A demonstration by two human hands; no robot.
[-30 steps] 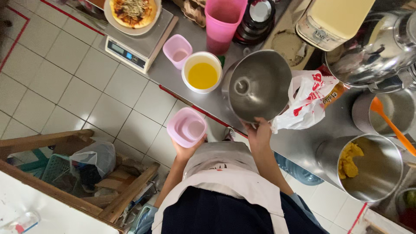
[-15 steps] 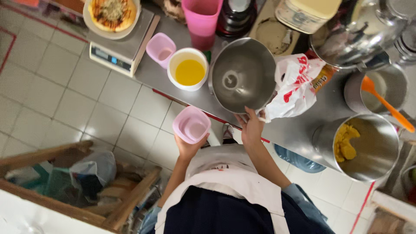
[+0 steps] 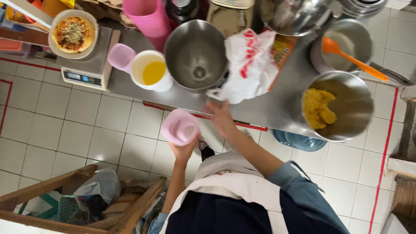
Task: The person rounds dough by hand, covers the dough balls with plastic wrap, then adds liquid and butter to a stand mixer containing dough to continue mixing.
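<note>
Overhead view of a steel counter (image 3: 268,108) above a tiled floor (image 3: 78,130). The left hand (image 3: 184,149) grips a pink cup (image 3: 180,127) from below, fingers wrapped around its base; the cup is held upright off the counter's near edge, over the floor, its mouth facing the camera. The right hand (image 3: 221,119) lies blurred at the counter's near edge, just below a steel mixing bowl (image 3: 196,55) and a white plastic bag (image 3: 249,65); it appears loose and holds nothing, though whether it touches the counter cannot be told.

Along the counter: a digital scale (image 3: 84,71) at the left end carries a plate (image 3: 73,34) of topped flatbread. Beside the scale stand a second small pink cup (image 3: 120,57) and a white cup (image 3: 149,71) of yellow liquid, the two touching. A tall pink jug (image 3: 149,19) stands behind them. At the right, a steel pot (image 3: 338,106) at the near edge holds a yellow lump; behind it another pot (image 3: 346,43) contains an orange spatula (image 3: 355,63), its handle jutting rightward over the rim.

A wooden crate (image 3: 65,203) holding plastic bags sits on the floor at lower left. The person wears a white apron (image 3: 234,186).
</note>
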